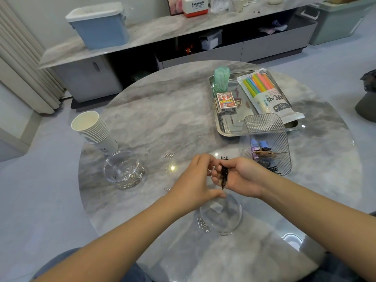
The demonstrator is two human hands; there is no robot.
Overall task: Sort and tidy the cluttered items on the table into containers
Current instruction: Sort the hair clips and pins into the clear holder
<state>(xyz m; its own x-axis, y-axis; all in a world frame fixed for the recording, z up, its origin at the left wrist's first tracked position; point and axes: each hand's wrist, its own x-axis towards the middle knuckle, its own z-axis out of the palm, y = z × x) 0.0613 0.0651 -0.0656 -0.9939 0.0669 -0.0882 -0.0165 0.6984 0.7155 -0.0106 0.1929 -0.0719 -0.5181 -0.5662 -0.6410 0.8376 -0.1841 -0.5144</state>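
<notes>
Hairpins [224,176], a black bundle, sit in my right hand [239,177], fingers curled round them, palm up, above the near table [162,119] edge. My left hand [196,180] pinches at the bundle's top with fingertips. Just below both hands: 1 clear round dish [222,215], paperclips [203,224] loose beside it. Ribbed clear bin [266,143] with clips sits right of my hands. Left: clear jar [124,169] with pins, paper cup stack [95,132]. Steel tray [230,127] behind the bin holds straws pack [266,92] and card box [225,101].

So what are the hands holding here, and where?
The right hand holds a bunch of black hairpins around their middle; the left hand's fingertips touch their upper ends.
</notes>
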